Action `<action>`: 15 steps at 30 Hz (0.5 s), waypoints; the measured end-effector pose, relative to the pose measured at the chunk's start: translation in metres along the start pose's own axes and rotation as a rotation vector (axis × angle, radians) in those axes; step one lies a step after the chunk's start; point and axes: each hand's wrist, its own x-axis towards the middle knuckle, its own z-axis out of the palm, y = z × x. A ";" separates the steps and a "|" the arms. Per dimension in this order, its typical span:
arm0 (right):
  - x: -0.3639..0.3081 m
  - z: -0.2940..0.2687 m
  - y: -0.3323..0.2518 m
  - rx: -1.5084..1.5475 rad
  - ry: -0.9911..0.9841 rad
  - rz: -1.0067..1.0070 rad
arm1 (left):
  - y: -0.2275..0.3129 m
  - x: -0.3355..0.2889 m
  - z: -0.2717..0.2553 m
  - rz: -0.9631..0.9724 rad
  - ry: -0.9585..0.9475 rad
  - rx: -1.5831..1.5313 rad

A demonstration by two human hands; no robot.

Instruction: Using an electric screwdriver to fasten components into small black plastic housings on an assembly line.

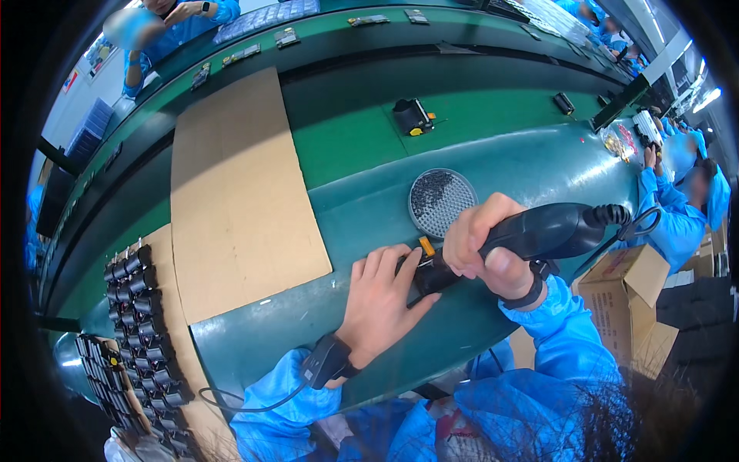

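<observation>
My right hand (493, 246) is closed around a black electric screwdriver (543, 231) with a coiled cord at its rear end. The driver's tip is hidden behind my fingers, over a small black device part (435, 277) on the green bench. An orange flat cable (426, 246) sticks up from that part. My left hand (385, 296) grips the part's left side, thumb near and fingers on the far side. Just beyond my hands lies a round ribbed dish (442, 202) with many tiny dark screws gathered in its upper left.
A large cardboard sheet (239, 200) lies left of my hands. Rows of black parts (146, 323) stand at the far left. Another black unit (414, 117) sits on the green conveyor belt (339, 150). An opened carton (623, 308) is at right. Co-workers in blue (677, 200) sit nearby.
</observation>
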 end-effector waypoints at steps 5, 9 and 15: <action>0.000 0.003 0.002 0.004 -0.002 0.029 | -0.001 0.000 0.000 -0.007 0.003 -0.009; 0.000 0.002 0.004 0.003 -0.011 0.039 | -0.001 0.000 0.001 -0.002 0.002 -0.015; 0.000 0.002 0.007 -0.051 -0.036 0.071 | -0.002 0.000 0.002 0.005 0.010 -0.018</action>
